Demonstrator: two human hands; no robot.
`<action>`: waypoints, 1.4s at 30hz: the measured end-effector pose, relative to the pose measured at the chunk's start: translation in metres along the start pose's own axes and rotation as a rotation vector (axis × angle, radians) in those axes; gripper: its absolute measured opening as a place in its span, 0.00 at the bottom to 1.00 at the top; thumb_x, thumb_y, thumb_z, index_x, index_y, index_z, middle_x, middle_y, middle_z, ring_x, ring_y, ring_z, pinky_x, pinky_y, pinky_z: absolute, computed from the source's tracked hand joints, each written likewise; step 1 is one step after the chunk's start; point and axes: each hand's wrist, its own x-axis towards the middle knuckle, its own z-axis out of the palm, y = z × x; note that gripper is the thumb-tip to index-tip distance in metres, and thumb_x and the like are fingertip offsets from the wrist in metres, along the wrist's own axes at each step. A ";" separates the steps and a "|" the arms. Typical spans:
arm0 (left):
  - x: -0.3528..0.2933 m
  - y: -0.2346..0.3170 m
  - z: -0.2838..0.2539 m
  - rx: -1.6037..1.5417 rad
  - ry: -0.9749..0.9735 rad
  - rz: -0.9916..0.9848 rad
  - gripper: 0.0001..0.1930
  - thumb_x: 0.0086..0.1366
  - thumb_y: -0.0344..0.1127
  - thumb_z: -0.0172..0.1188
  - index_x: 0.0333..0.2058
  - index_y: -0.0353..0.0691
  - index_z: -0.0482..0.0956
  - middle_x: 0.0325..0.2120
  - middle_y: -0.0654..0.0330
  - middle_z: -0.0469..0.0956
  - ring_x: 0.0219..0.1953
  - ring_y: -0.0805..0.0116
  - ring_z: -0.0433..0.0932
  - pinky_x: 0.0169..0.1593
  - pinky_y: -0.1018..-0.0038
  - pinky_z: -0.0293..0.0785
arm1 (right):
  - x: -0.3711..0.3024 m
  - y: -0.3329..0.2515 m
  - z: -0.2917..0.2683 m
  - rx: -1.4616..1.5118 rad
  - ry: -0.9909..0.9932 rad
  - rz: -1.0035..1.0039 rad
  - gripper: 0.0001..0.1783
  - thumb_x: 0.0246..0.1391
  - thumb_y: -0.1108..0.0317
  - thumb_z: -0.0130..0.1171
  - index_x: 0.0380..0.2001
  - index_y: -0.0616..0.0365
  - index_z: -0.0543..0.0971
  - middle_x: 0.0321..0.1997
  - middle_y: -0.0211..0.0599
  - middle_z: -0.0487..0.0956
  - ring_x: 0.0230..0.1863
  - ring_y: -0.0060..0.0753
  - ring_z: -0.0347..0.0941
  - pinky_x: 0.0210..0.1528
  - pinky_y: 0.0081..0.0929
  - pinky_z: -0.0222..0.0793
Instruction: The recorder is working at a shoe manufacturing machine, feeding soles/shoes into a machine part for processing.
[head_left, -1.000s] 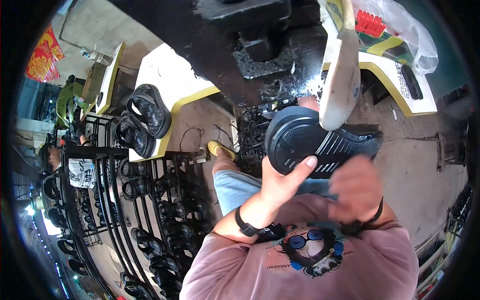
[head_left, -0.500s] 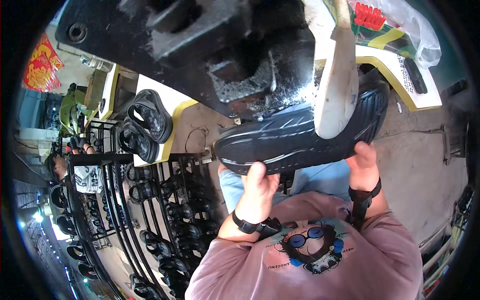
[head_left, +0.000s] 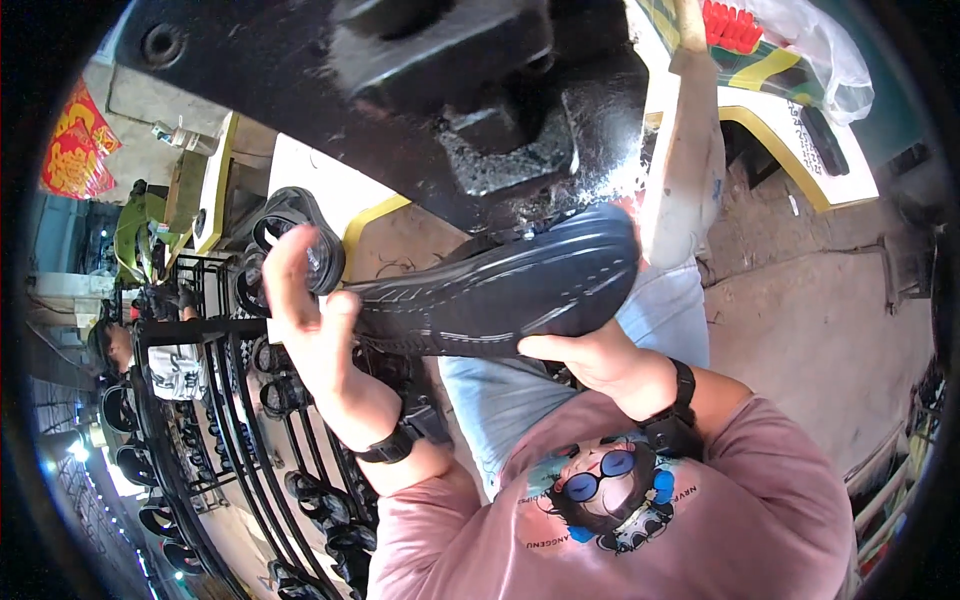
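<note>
A black shoe (head_left: 490, 285) lies sideways in front of me, just below a large black machine head (head_left: 400, 110). Its right end sits at the glowing spot beside a worn, pale bar (head_left: 683, 165). My right hand (head_left: 610, 365) grips the shoe from below, thumb pressed along its near side; the other fingers are hidden. At the shoe's left end is my left hand (head_left: 318, 325), open, fingers raised and thumb spread apart. Its thumb overlaps the shoe's tip; whether they touch I cannot tell.
Black sandals (head_left: 300, 235) rest on a white, yellow-edged table to the left. Below them, a black metal rack (head_left: 235, 430) carries several shoes. At upper right are red clips (head_left: 733, 27), a clear plastic bag (head_left: 835, 60) and a black handheld object (head_left: 822, 140). Another person works at far left.
The shoe has shifted left, its right end now at the pale bar instead of beyond it. My left hand has moved left and opened; my right hand has moved left along the shoe.
</note>
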 end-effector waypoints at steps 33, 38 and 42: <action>-0.116 0.015 0.132 -1.014 0.191 -0.533 0.32 0.53 0.35 0.68 0.55 0.37 0.65 0.50 0.53 0.71 0.52 0.57 0.72 0.56 0.61 0.68 | -0.044 -0.030 -0.045 -1.265 -0.688 -0.654 0.22 0.35 0.61 0.71 0.34 0.57 0.75 0.35 0.33 0.77 0.36 0.36 0.74 0.39 0.33 0.68; -0.119 0.013 0.125 -1.182 0.258 -0.618 0.30 0.56 0.39 0.65 0.56 0.40 0.66 0.51 0.55 0.71 0.53 0.56 0.71 0.56 0.56 0.69 | -0.034 -0.016 -0.112 -0.092 0.013 -0.191 0.36 0.42 0.60 0.67 0.55 0.61 0.68 0.56 0.37 0.71 0.56 0.33 0.65 0.59 0.32 0.60; -0.127 -0.019 0.115 -1.320 0.361 -0.741 0.28 0.57 0.43 0.63 0.55 0.41 0.67 0.53 0.57 0.71 0.54 0.56 0.70 0.58 0.53 0.65 | -0.023 -0.021 -0.074 -0.192 0.045 -0.296 0.29 0.46 0.67 0.61 0.53 0.60 0.69 0.55 0.36 0.71 0.55 0.32 0.66 0.58 0.34 0.61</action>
